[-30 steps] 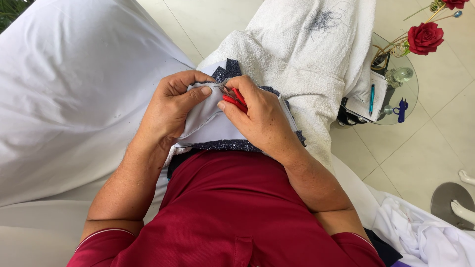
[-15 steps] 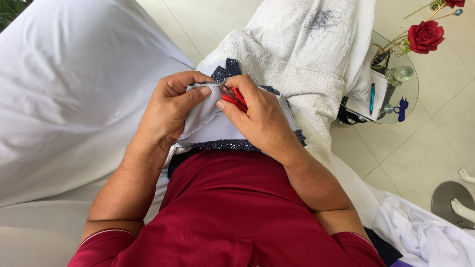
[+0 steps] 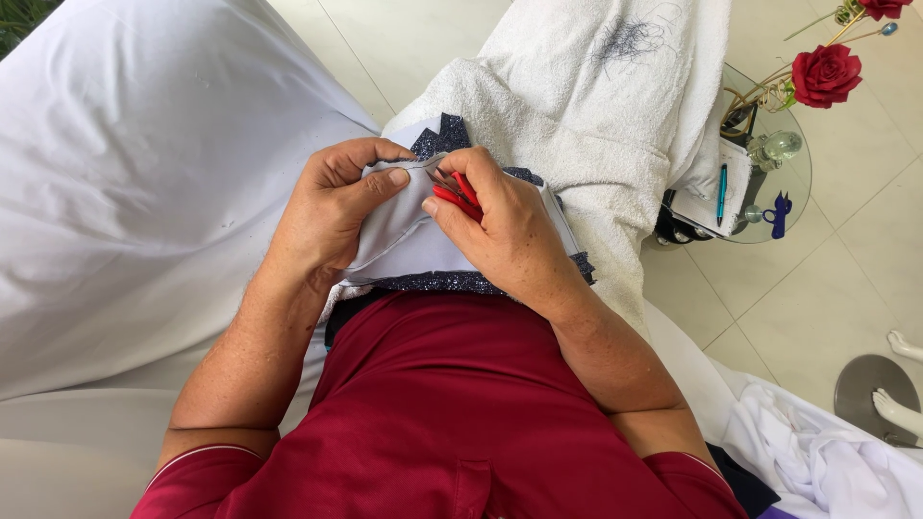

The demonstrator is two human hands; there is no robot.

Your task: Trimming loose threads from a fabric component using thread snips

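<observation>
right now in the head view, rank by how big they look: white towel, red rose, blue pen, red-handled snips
1. fluffy white towel
2. red rose
3. thin blue pen and red-handled snips: unsure, since the right hand mostly hides the snips.

Pale glossy floor tiles [image 3: 827,288] with thin grout lines fill the right side in bright, even light. A small round glass side table [image 3: 790,207] stands there, bearing a red rose [image 3: 824,75]. A white towel [image 3: 615,106] lies beside it.
</observation>
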